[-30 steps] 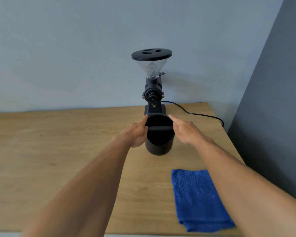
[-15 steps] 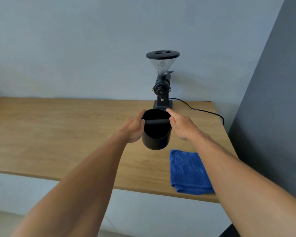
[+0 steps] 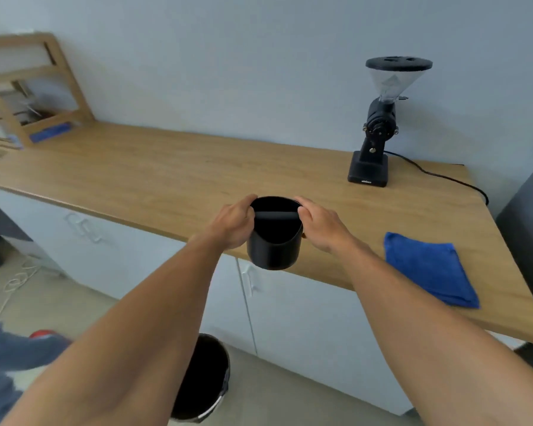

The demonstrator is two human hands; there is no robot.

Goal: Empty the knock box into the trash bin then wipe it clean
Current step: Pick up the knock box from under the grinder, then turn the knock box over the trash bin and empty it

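The black knock box [image 3: 274, 250], a round cup with a bar across its mouth, hangs upright in the air at the counter's front edge. My left hand [image 3: 233, 224] grips its left rim and my right hand [image 3: 322, 226] grips its right rim. Its inside looks dark; I cannot tell what it holds. The trash bin [image 3: 211, 382], black-lined with a metal rim, stands on the floor below and left of the box, partly hidden by my left forearm. A folded blue cloth [image 3: 430, 269] lies on the counter to the right.
A black coffee grinder [image 3: 374, 130] with a cable stands at the back right of the wooden counter [image 3: 154, 179]. White cabinets [image 3: 305, 327] run beneath. A wooden frame [image 3: 28, 87] leans at the far left. A grey wall [image 3: 530, 229] closes the right side.
Both hands have lifted the knock box away from the grinder toward the counter's front edge. My view has swung left and down, bringing the floor and trash bin into sight.
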